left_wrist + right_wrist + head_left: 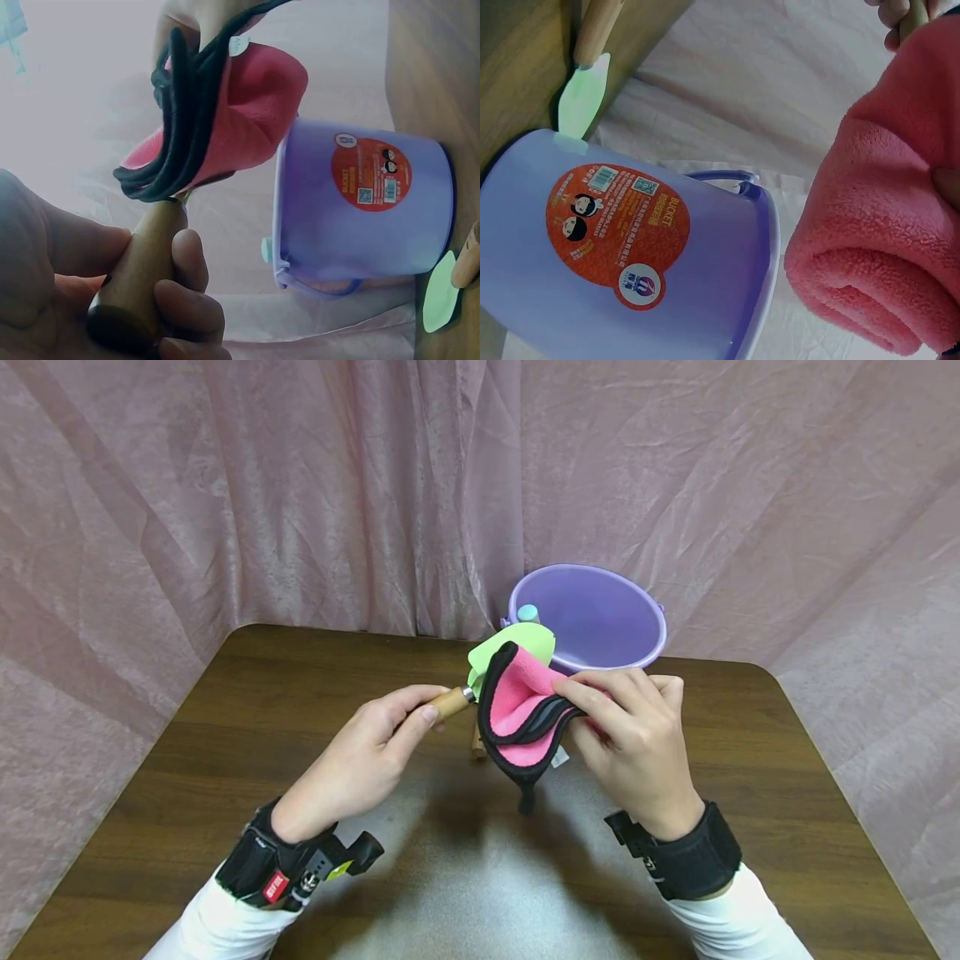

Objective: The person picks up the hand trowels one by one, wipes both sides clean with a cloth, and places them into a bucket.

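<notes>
My left hand (360,747) grips the wooden handle of a small trowel (452,702), its light green blade pointing away toward the bucket. A pink cloth with black edging (517,693) hangs folded from my right hand (637,735), pinched between thumb and fingers. In the head view the cloth covers part of the trowel where blade meets handle. From the left wrist, the cloth (255,105) hides the trowel's blade, while fingers wrap the handle (142,270). The right wrist view shows the cloth's fluffy folds (877,202).
A purple bucket (712,240) with an orange label stands at the table's back edge. A turquoise-ended item (528,612) shows at its left rim. Another green-bladed tool with a wooden handle (583,97) lies before the bucket on the brown table (262,710). Pink curtains hang behind.
</notes>
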### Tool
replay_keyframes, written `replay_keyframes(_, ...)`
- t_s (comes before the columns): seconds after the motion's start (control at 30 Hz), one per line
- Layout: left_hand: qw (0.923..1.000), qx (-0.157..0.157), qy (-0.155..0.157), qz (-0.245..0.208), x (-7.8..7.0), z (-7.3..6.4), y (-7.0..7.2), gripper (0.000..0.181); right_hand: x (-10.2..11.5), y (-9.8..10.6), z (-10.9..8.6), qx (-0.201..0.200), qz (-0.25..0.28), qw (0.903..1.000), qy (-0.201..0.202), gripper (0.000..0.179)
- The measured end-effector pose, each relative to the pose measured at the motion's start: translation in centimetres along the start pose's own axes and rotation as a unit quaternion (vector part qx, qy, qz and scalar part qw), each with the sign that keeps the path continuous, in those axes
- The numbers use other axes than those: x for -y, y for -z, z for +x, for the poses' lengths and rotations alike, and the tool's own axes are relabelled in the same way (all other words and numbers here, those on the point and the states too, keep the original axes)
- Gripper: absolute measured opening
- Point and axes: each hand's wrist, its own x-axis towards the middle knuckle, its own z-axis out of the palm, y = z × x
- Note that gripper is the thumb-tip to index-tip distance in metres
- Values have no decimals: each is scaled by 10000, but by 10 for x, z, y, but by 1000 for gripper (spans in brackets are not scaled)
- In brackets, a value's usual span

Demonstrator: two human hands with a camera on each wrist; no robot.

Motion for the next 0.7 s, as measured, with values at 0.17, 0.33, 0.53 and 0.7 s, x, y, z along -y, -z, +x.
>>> replay_keyframes(0.17, 10000, -37, -54, 18, 0, 0, 0, 26, -3, 0, -3, -91, 27, 9993, -370, 25)
replay_keyframes(0.33, 10000, -56, -64, 43, -1, -1, 0, 27, -6, 1, -4, -136, 21, 9970, -759, 22)
replay_keyframes(0.53, 9999, -52, -100, 42, -1, -1, 1, 27, -7, 4, -2, -260, 63, 9923, -1211, 20)
replay_keyframes(0.7, 10000, -27, -92, 12, -1, -1, 1, 27, -10, 6, -1, -339, -10, 9883, -1487, 20)
